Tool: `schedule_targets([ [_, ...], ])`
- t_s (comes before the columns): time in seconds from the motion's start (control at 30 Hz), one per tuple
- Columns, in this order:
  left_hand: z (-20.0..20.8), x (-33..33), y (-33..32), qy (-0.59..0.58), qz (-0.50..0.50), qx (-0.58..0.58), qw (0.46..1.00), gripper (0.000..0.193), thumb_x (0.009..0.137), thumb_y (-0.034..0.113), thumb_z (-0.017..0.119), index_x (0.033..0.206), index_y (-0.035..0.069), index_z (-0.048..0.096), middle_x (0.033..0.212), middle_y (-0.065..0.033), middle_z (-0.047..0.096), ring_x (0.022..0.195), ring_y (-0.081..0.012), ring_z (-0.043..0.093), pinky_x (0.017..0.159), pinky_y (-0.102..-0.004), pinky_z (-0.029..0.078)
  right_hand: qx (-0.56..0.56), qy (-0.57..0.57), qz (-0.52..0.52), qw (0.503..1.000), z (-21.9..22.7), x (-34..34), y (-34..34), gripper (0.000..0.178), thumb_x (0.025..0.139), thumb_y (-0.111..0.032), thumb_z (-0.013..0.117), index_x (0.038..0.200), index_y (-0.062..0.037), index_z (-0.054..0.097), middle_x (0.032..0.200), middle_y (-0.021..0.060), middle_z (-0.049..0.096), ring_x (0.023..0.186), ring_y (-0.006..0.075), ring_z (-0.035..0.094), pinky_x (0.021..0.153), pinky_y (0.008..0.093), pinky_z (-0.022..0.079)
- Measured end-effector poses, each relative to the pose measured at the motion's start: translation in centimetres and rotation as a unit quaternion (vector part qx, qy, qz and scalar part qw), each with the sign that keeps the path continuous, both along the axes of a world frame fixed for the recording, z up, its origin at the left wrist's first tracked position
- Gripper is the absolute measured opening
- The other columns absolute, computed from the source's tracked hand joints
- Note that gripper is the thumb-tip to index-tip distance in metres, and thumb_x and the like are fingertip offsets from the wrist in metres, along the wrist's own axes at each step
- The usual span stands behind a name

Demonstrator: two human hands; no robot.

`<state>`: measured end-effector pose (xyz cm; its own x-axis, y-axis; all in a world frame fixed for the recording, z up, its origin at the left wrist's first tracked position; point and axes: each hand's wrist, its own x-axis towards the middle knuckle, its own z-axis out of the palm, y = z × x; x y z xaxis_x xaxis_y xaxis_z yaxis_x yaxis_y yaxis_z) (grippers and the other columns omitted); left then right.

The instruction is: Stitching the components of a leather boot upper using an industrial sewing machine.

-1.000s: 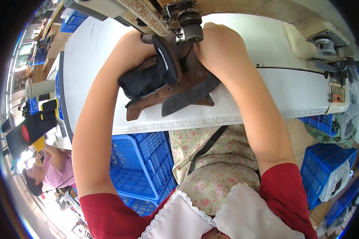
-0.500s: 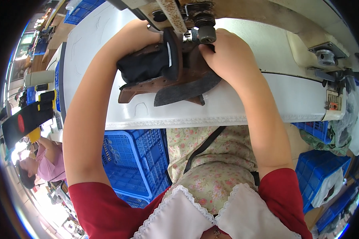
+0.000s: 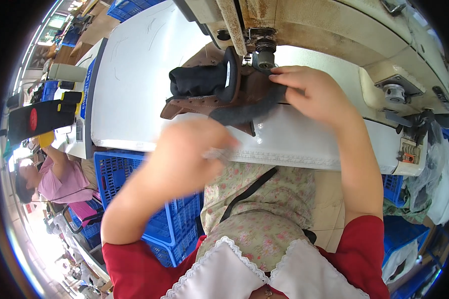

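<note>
A brown shoe upper [image 3: 189, 105] with eyelet holes and a padded black lining [image 3: 194, 81] lies under the sewing machine head [image 3: 265, 52]. A long dark grey strip [image 3: 244, 113] curves along its near side. My right hand [image 3: 312, 92] is at the right end of that strip, thumb and fingers closed on it beside the presser area. My left hand [image 3: 192, 152], smeared by motion, hangs near the table's front edge, apart from the shoe upper. Its fingers look curled, and a small silvery thing [image 3: 215, 154] shows at them, too blurred to name.
The white table [image 3: 129, 104] has a ruler strip [image 3: 284, 158] along its front edge. Below it on the left stand blue plastic crates [image 3: 172, 219]. Another blue crate [image 3: 404, 236] and plastic bags [image 3: 436, 169] are at the right. A person in pink [image 3: 60, 179] sits far left.
My left hand has come off the shoe upper, back toward me. My right hand has moved a little right and its fingers show. The whole view has shifted slightly.
</note>
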<state>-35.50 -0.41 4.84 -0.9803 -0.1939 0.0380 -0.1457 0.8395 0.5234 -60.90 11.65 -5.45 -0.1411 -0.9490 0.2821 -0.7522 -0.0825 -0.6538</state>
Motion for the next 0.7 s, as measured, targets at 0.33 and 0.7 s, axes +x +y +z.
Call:
schedule_targets([
  [0.33, -9.8, -9.4, 4.3, 0.011, 0.187, -0.358, 0.915, 0.046, 0.081, 0.013, 0.055, 0.123, -0.005, 0.056, 0.120, -0.0197, 0.062, 0.109, -0.0307, 0.061, 0.086, -0.0366, 0.052, 0.086, -0.119, -0.044, 0.988, 1.1, -0.8, -3.2, 0.030, 0.080, -0.021, 0.064, 0.103, -0.0045, 0.072, 0.096, 0.0159, 0.071, 0.088, 0.0318, 0.067, 0.080, 0.0372, 0.052],
  [0.7, -13.6, -8.4, 2.9, 0.052, 0.188, -0.422, 0.885, 0.038, 0.083, 0.015, 0.053, 0.114, -0.004, 0.064, 0.117, -0.0241, 0.066, 0.119, -0.0302, 0.061, 0.108, -0.0414, 0.043, -0.032, 0.087, 0.004, 0.996, -1.5, 0.4, -2.7, 0.032, 0.074, -0.013, 0.067, 0.104, -0.0030, 0.072, 0.113, 0.0123, 0.068, 0.108, 0.0310, 0.062, 0.095, 0.0390, 0.050],
])
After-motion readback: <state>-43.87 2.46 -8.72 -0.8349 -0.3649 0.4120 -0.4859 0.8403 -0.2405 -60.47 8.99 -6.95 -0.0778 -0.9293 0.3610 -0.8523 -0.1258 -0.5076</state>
